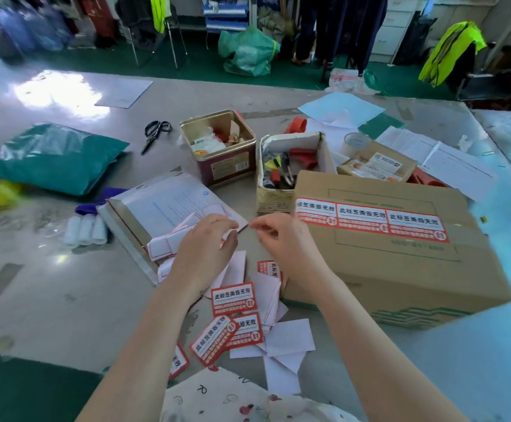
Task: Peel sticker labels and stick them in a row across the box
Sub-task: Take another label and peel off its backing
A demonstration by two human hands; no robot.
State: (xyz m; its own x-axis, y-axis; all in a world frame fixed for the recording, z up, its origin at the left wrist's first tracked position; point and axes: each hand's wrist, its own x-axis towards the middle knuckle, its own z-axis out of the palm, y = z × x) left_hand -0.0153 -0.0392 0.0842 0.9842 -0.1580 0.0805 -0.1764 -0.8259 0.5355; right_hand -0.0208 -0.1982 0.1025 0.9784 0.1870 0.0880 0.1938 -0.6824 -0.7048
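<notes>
Above loose unpeeled labels (pixel 233 298) on the table (pixel 50 284), the left hand (pixel 205 248) pinches a white backing slip (pixel 229 236), the right hand (pixel 281 236) pinches something unclear, and the cardboard box (pixel 400 263) carries three stickers (pixel 370 219) in a row, more remaining.

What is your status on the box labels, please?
Both hands pinching a label's corner, peeling. Three labels in a row on the box. Spare labels on the table. Nothing in the way.
</notes>
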